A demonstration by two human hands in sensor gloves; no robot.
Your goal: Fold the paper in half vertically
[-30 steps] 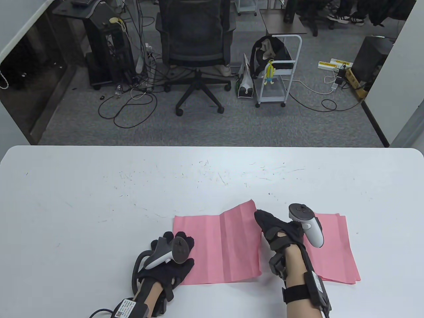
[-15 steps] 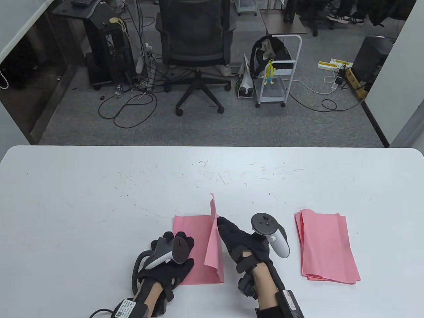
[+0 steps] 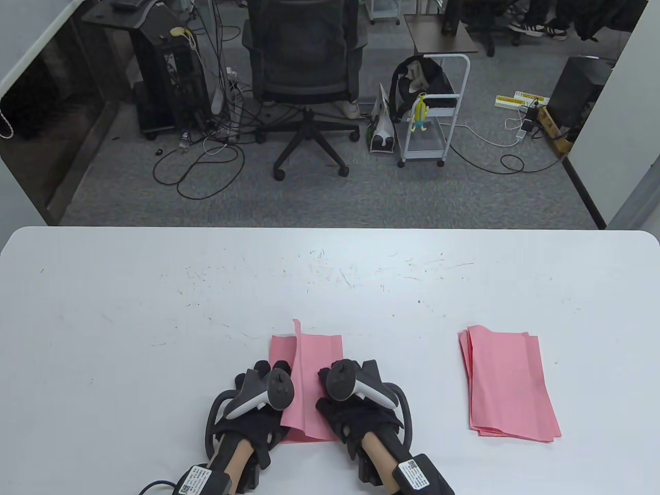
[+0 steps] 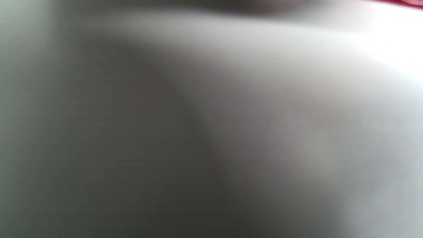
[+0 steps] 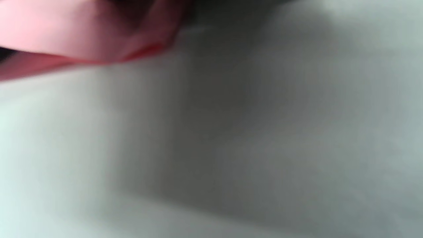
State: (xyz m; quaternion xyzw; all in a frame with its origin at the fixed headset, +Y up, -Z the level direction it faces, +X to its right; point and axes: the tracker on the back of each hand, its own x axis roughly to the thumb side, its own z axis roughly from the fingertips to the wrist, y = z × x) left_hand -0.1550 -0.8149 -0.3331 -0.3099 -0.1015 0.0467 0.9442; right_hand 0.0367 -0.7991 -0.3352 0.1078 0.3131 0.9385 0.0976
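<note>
A pink paper [image 3: 315, 368] lies folded over on the white table [image 3: 154, 309] near the front edge. Its upper flap lies leftward, and the flap's far corner [image 3: 296, 325] sticks up a little. My left hand [image 3: 263, 384] rests palm down on the paper's left side, fingers spread. My right hand [image 3: 350, 381] rests palm down on the paper's right side, over the fold; its tracker hides most of the fingers. The right wrist view shows a blurred pink paper edge [image 5: 82, 36] above the table. The left wrist view shows blurred table and a sliver of pink [image 4: 409, 2].
A stack of folded pink sheets [image 3: 508, 384] lies on the table to the right of my hands. Beyond the table's far edge stand an office chair [image 3: 307, 77] and a white cart [image 3: 430, 108] on the floor.
My right hand has carried the paper's right half up and over to the left, then come down onto the folded sheet. My left hand has stayed in place.
</note>
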